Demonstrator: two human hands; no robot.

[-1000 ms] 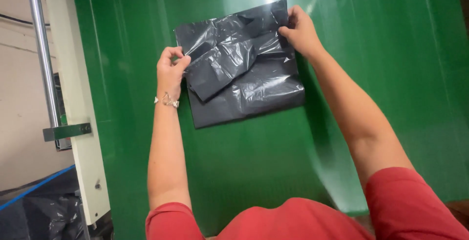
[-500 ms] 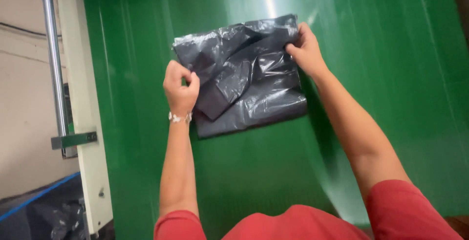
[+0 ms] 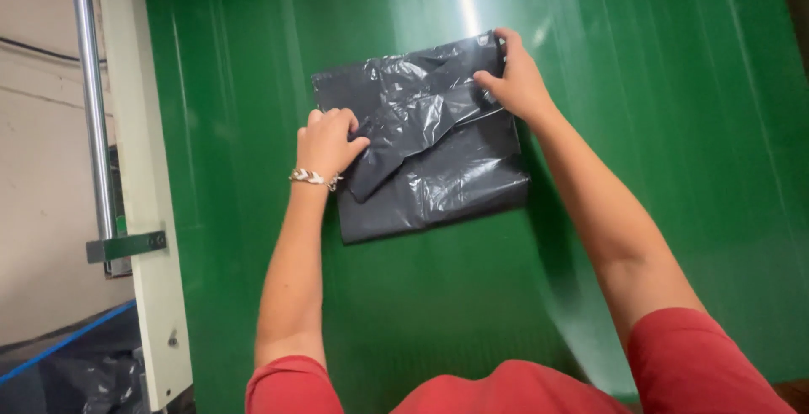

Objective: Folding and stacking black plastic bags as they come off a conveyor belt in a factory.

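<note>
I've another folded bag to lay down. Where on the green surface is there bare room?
Bare green surface lies right of the black bag, beyond the right hand. More lies below the bag, between the two forearms. The strip between the left hand and the cream frame post is narrow and crowded.

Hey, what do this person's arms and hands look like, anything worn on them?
Both arms are bare from short red sleeves down. The left hand has a silver chain bracelet at its wrist; the right hand wears nothing visible. No gloves.
</note>
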